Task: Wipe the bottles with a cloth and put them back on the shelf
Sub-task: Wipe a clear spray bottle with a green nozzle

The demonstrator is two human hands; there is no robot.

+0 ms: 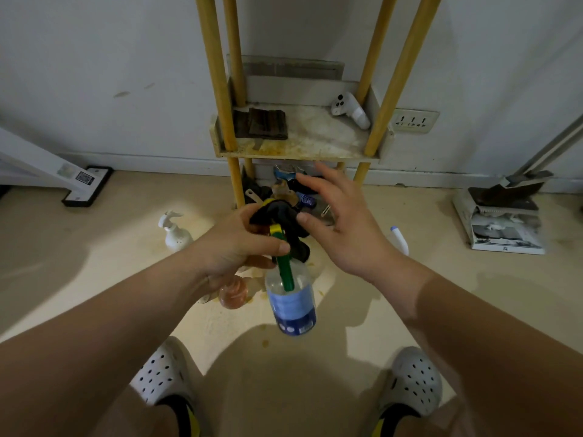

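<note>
1. Spray bottle (pixel 291 307) is in the air in front of the shelf (pixel 299 154), lower than its stained tray, head up and body tilted; left hand (pixel 239 244) curls fingers and thumb round the green trigger head and bunches the black cloth (pixel 284 219) into the same grip
2. Right hand (pixel 340 222) is in front of the shelf beside the cloth, fingers straight and spread, holding nothing; thumb at the cloth's edge, touching or just short, cannot tell
3. Risk: one hand carries bottle and cloth together, by the head only, and the filled body hangs free; a tug on the cloth from the right hand could loosen that grip and drop the bottle to the floor
4. Risk: pressure on the trigger while regripping could fire spray toward the shelf
5. Risk: peach bottle (pixel 233 293) sits on the floor under the left hand, white pump bottle (pixel 173 231) left of the shelf's foot; a fall would likely knock one over
6. Risk: the tray is grimy, so a wiped bottle set back may pick up dirt; white controller (pixel 350 110) at its right rear narrows the room
</note>
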